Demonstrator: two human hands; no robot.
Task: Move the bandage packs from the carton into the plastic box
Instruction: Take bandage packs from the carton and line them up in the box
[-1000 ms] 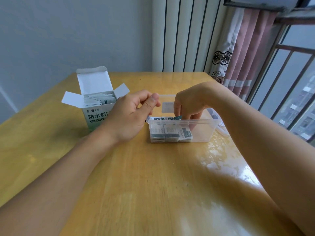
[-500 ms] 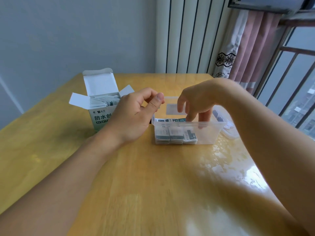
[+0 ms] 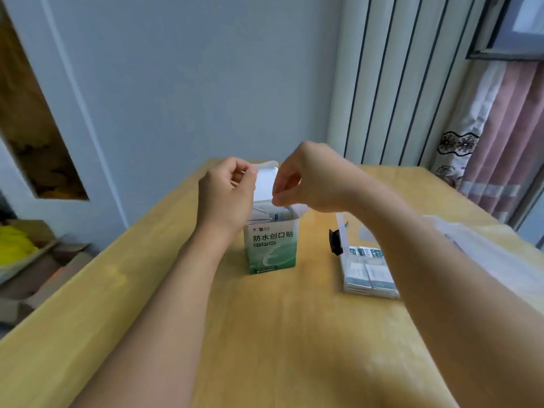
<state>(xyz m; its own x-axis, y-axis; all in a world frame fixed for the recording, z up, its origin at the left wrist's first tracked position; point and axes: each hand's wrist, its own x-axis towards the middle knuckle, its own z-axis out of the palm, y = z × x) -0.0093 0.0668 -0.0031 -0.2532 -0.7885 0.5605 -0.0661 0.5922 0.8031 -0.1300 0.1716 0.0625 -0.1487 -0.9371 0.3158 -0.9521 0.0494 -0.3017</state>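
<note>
Both hands are hovering over the open carton (image 3: 272, 245) on the bench (image 3: 265, 334); the left hand (image 3: 226, 195) is loosely curled and empty, the right hand (image 3: 306, 181) is reaching with fingertips pinched for remaining bandage packs (image 3: 272, 214), though whether it grips one is unclear. The plastic box (image 3: 353, 270), part-filled, is standing just right.

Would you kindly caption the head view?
Both hands reach into the open green-and-white carton beside the clear plastic box of packs.

Home room — curtain (image 3: 497, 136), wooden table (image 3: 279, 334)
</note>
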